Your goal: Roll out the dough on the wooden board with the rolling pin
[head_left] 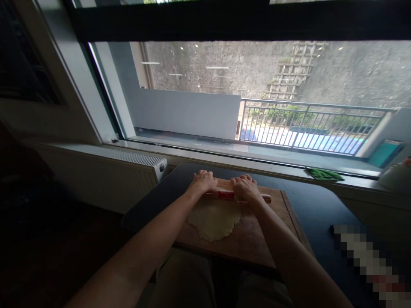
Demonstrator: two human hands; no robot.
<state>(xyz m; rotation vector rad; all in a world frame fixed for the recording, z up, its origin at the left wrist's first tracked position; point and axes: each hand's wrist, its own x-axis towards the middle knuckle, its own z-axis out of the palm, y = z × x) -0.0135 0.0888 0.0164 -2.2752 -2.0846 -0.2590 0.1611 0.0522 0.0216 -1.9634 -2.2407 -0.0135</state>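
A wooden rolling pin (226, 194) with a red label at its middle lies across the far part of a flat sheet of dough (214, 220). My left hand (203, 181) is closed over the pin's left part, and my right hand (245, 187) grips it right of the label. The pin's right end sticks out past my right hand; its left end is hidden. Pale and uneven at the edge, the dough rests on a brown wooden board (248, 244). My left forearm covers part of its left side.
The board sits on a dark table (316, 205) with rounded corners, by a window. A green cloth (325, 174) lies on the sill (276, 167). Left of the table stands a white radiator (128, 179). A pixelated object (369, 261) is at the table's right.
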